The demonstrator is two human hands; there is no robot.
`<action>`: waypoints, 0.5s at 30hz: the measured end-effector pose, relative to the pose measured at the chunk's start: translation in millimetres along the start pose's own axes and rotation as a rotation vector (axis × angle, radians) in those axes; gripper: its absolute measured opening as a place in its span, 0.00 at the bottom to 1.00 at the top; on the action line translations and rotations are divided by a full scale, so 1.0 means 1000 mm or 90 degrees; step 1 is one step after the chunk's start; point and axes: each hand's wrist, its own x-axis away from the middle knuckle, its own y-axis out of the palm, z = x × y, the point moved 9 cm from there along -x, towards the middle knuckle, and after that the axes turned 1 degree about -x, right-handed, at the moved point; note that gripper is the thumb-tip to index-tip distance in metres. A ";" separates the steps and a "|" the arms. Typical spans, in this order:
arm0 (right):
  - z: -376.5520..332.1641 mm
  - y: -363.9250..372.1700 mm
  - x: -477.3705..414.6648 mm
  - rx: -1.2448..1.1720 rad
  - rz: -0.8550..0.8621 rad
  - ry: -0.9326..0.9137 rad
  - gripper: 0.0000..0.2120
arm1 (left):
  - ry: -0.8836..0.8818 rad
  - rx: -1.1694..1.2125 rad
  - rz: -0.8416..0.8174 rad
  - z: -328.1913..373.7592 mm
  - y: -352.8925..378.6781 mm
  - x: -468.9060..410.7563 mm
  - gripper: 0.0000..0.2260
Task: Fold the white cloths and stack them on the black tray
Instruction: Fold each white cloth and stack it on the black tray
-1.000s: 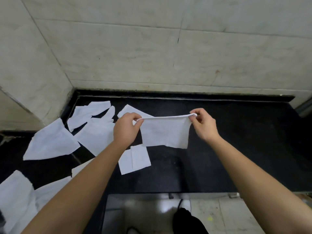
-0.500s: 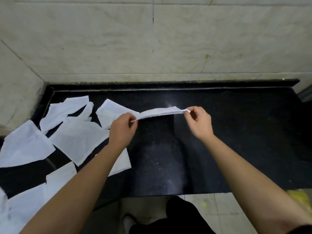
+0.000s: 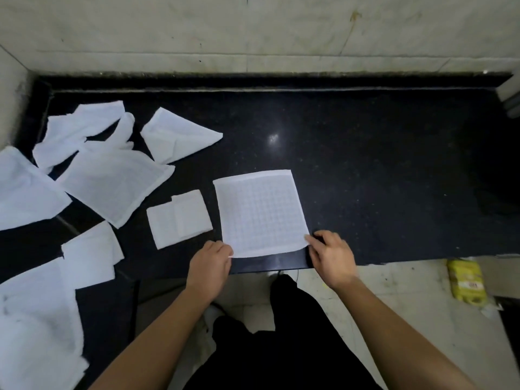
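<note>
Flat cloth (image 3: 261, 212): a white waffle-weave square, spread open on the black bench (image 3: 380, 170), its near edge just short of the bench's front edge.
Left hand (image 3: 209, 263): at the cloth's near-left corner; the fingers (image 3: 225, 250) are curled and nip that corner.
Right hand (image 3: 333, 256): at the near-right corner; the fingers (image 3: 315, 242) are bent down onto it and pinch the hem.
Folded cloth (image 3: 180, 218): a small white packet lying just left of the flat cloth, apart from it, near the front edge.
Loose cloths (image 3: 115, 184): a scatter of unfolded white squares over the bench's left end, several overlapping; one folded into a triangle (image 3: 177, 136) lies farther back.
Wall (image 3: 253, 32): pale stone slabs along the bench's back edge and left end.
Floor (image 3: 394, 305): light tiles below the front edge, with a yellow packet (image 3: 465, 280) lying to the right.
</note>
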 end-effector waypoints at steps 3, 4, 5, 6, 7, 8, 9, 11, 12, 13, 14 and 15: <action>-0.004 -0.001 0.010 0.019 0.002 -0.038 0.16 | -0.005 0.010 -0.022 -0.003 0.005 0.011 0.10; -0.004 -0.001 0.011 0.019 -0.006 -0.044 0.15 | -0.014 0.024 -0.029 -0.005 0.006 0.013 0.09; -0.004 -0.001 0.009 0.018 -0.017 -0.046 0.14 | -0.031 0.043 -0.036 -0.008 0.004 0.014 0.09; -0.004 -0.003 0.006 0.009 -0.027 -0.040 0.13 | -0.057 0.065 -0.043 -0.011 0.001 0.013 0.07; -0.004 -0.006 0.001 -0.017 -0.039 -0.024 0.13 | -0.091 0.102 -0.055 -0.016 -0.001 0.010 0.06; -0.003 -0.008 -0.005 -0.062 -0.055 0.003 0.13 | -0.141 0.156 -0.064 -0.022 -0.003 0.007 0.06; -0.001 -0.011 -0.012 -0.115 -0.069 0.038 0.14 | -0.195 0.218 -0.065 -0.029 -0.006 0.002 0.07; 0.004 -0.015 -0.029 -0.222 -0.085 0.118 0.15 | -0.288 0.324 -0.045 -0.041 -0.012 -0.008 0.08; 0.007 -0.017 -0.040 -0.275 -0.083 0.158 0.14 | -0.328 0.366 -0.034 -0.046 -0.015 -0.015 0.08; 0.011 -0.019 -0.050 -0.321 -0.071 0.196 0.13 | -0.361 0.399 -0.025 -0.050 -0.017 -0.021 0.08; 0.015 -0.019 -0.060 -0.365 -0.059 0.232 0.11 | -0.389 0.424 -0.016 -0.053 -0.019 -0.028 0.08; 0.018 -0.019 -0.070 -0.402 -0.051 0.259 0.10 | -0.413 0.445 -0.004 -0.057 -0.021 -0.035 0.08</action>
